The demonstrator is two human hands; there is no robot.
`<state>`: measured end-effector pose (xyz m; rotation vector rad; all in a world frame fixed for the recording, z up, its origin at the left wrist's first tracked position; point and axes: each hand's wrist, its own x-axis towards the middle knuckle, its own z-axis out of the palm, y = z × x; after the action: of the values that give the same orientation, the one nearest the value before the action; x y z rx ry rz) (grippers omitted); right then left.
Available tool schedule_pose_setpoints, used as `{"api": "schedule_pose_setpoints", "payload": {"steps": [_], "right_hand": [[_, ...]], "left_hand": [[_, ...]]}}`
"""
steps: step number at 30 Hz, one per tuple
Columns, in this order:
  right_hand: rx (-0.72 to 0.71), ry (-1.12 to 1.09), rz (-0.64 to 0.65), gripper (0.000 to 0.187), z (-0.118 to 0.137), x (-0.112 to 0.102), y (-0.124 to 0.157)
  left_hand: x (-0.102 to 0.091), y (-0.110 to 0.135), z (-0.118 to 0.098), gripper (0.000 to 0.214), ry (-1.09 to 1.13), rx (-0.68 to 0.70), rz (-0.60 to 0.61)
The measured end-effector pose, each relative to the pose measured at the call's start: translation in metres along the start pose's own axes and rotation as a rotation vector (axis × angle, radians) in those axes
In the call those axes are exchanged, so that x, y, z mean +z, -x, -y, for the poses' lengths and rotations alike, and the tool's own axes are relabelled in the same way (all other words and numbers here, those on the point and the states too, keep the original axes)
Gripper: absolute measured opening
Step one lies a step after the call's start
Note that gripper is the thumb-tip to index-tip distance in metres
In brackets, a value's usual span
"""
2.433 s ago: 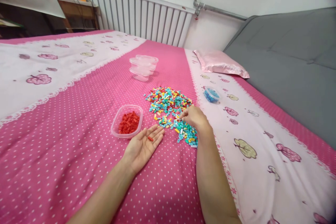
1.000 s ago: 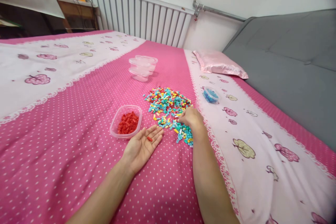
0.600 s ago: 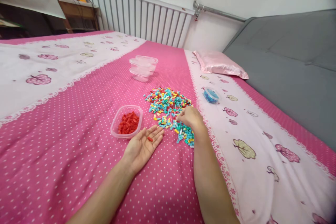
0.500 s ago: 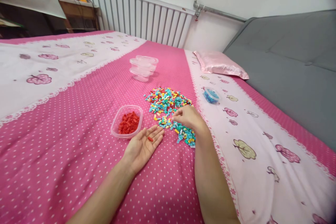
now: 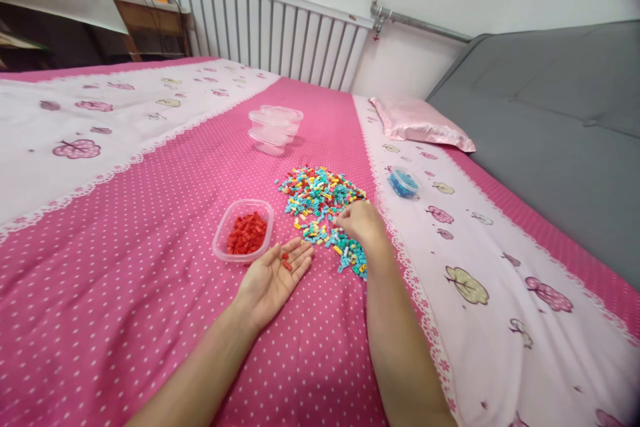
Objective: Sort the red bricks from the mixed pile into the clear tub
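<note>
Red pieces (image 5: 287,265) lie on the flat left hand (image 5: 270,281); apart, the right hand (image 5: 364,221) (its grip I cannot tell) bends over the pile (image 5: 320,192).

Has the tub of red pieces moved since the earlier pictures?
No; the tub of red pieces sits in the same place relative to the stacked clear containers.

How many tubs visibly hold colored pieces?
2: the red-filled tub, left of the left hand, and the blue-filled tub, beyond the right hand toward the pillow. Whether the stacked tubs hold any is unclear.
</note>
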<state>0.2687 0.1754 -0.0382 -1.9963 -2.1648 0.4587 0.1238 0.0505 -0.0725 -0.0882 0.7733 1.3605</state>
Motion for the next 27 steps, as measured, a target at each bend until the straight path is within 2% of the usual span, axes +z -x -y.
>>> {"api": "schedule_pose_setpoints", "payload": {"steps": [3,6,13,15,18,22,24,27], "right_hand": [[0.069,0.085,0.046,0.025,-0.001,0.011,-0.007],[0.088,0.108,0.055,0.025,-0.001,0.016,-0.01],[0.085,0.08,0.055,0.019,0.001,0.012,-0.008],[0.015,0.031,0.05,0.015,0.002,0.008,-0.005],[-0.187,-0.096,0.075,0.014,0.005,0.0,0.006],[-0.484,-0.336,0.213,0.017,0.013,-0.012,0.025],[-0.528,-0.398,0.189,0.018,0.016,-0.013,0.028],[-0.425,-0.373,-0.007,0.018,0.014,-0.005,0.018]], "left_hand": [[0.0,-0.001,0.0,0.032,0.004,0.002,0.005],[-0.001,-0.002,0.0,0.03,0.005,0.001,0.008],[-0.002,-0.002,0.001,0.028,-0.001,-0.003,0.021],[-0.002,-0.002,0.001,0.028,-0.001,-0.001,0.02],[-0.003,-0.002,0.001,0.029,-0.002,-0.002,0.025],[-0.005,-0.003,0.001,0.03,0.003,-0.004,0.039],[-0.005,-0.004,0.001,0.03,0.007,-0.004,0.045],[-0.005,-0.004,0.001,0.031,0.006,-0.006,0.044]]}}
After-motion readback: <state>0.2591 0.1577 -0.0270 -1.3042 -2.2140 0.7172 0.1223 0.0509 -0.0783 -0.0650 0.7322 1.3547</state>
